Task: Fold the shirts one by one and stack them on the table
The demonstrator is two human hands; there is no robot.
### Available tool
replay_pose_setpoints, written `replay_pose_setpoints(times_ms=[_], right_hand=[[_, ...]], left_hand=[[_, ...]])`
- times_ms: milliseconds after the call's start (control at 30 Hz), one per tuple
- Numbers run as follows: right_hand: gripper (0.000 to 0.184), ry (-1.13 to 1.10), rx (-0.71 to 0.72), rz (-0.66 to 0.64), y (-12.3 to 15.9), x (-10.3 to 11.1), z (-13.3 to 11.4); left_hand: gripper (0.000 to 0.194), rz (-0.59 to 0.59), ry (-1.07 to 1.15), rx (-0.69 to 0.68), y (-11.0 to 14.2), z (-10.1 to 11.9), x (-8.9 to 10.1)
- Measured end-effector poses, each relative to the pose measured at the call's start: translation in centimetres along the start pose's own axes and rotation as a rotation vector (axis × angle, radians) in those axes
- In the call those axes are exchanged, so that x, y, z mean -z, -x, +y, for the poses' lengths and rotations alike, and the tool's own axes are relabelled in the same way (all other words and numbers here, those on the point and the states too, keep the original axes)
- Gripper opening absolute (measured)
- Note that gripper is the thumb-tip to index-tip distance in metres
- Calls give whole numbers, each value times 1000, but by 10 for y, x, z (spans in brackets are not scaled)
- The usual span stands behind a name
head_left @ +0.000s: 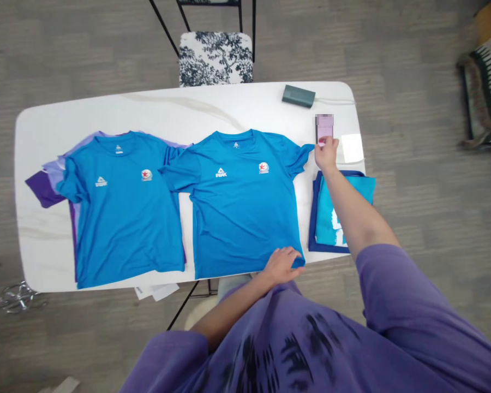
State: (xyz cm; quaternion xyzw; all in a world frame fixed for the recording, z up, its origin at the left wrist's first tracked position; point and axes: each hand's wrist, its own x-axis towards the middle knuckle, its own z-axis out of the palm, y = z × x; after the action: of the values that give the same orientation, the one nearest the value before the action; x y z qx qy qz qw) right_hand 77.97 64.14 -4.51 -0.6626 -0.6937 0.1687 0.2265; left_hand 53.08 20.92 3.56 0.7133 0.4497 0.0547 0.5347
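Note:
A blue T-shirt point(241, 202) lies flat, front up, in the middle of the white table point(57, 125). My left hand point(281, 265) rests on its bottom right hem, fingers curled onto the fabric. My right hand point(326, 153) reaches over the table's right side and touches the lower end of a pink phone point(324, 129) lying there. Under my right forearm sits a folded pile of teal and dark blue cloth point(329, 218).
On the left lies another blue T-shirt point(123, 207) on top of purple shirts point(45, 183). A dark green box point(298, 96) with a cable sits at the far right edge. A patterned chair point(215, 57) stands behind the table. Papers point(155, 291) lie on the floor.

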Motion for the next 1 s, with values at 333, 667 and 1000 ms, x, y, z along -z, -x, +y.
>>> replay_pose_setpoints(times_ms=[333, 667, 1000], right_hand=[[54, 113, 13, -309, 107, 5, -36], [54, 137, -7, -247, 130, 10, -56], [61, 355, 47, -389, 171, 16, -67]], left_hand=[[92, 489, -291, 492, 56, -141, 121], [106, 492, -363, 614, 77, -159, 130], [107, 555, -308, 652, 140, -184, 98]])
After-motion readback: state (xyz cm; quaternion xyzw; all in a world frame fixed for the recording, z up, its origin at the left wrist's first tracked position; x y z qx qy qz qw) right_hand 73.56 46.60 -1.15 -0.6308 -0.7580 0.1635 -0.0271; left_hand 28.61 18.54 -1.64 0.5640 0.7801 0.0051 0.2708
